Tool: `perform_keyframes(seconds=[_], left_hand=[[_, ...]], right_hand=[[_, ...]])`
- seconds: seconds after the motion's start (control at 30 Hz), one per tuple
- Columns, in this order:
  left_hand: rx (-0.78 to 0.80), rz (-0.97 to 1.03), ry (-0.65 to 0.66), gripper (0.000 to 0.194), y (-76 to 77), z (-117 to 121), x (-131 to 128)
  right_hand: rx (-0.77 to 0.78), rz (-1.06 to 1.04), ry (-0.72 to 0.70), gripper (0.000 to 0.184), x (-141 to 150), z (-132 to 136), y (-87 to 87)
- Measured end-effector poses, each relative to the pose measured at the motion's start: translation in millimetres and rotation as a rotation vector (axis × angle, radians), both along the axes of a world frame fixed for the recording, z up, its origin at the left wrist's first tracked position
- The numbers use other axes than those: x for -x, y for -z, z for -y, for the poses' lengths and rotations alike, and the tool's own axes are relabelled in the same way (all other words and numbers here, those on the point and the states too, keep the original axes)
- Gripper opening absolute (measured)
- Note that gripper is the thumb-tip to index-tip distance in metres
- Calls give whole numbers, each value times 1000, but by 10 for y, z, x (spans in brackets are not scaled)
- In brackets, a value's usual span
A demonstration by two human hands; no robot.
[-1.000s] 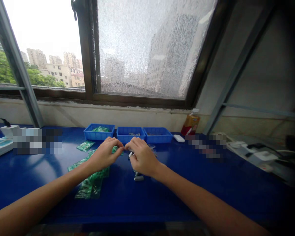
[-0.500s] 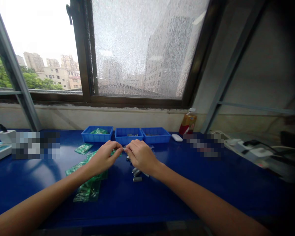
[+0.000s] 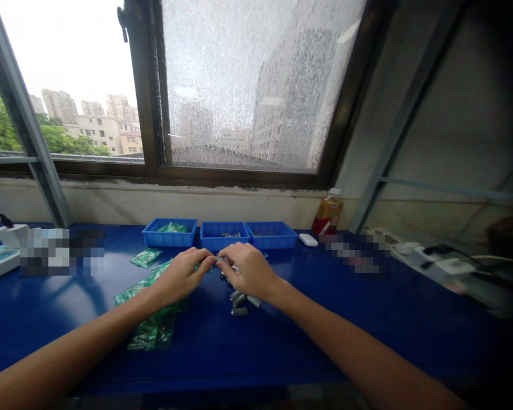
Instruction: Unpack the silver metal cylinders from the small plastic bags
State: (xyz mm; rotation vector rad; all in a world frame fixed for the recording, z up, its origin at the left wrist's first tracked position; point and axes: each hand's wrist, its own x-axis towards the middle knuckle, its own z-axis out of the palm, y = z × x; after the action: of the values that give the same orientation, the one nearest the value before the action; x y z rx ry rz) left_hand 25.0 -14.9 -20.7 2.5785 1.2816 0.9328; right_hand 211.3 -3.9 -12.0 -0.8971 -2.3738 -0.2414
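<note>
My left hand [image 3: 182, 277] and my right hand [image 3: 247, 270] meet over the blue table [image 3: 316, 330], fingertips pinched together on a small silvery metal part [image 3: 220, 261] between them. Several more small metal cylinders [image 3: 241, 300] lie on the table just under my right hand. Green plastic packets [image 3: 151, 330] are spread beneath and beside my left wrist.
Three blue trays stand in a row behind my hands: the left one [image 3: 169, 234] holds green packets, the middle [image 3: 223, 235] and right [image 3: 271, 234] hold small parts. A bottle [image 3: 327, 212] and a white object [image 3: 308, 240] sit to the right, power strips [image 3: 436, 265] further right, a white device [image 3: 0, 259] far left.
My hands stayed pinched together at the same spot. My right hand lifted slightly, so the metal cylinders below it show more. The view shifted a little.
</note>
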Motion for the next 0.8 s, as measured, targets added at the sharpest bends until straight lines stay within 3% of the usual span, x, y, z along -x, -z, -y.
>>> perform_keyframes(seconds=[0.3,0.4,0.5,0.6,0.8], left_hand=[[-62,-308,166,30,109,-86,-130],[-59,-351,79,23,121,-132,-126],[-48,-336,-57,19,128,-136,-57],[-47,-341,-126,20,126,-102,11],[-48,-337,-129,15,143,-82,16]], right_hand=[[-55,-69,453,22,-294,-595,74],[-69,-84,498,21,-302,-647,103],[-86,-137,440,15,-269,-583,85],[-73,-156,296,22,-204,-437,59],[-36,-96,60,19,-14,-145,75]])
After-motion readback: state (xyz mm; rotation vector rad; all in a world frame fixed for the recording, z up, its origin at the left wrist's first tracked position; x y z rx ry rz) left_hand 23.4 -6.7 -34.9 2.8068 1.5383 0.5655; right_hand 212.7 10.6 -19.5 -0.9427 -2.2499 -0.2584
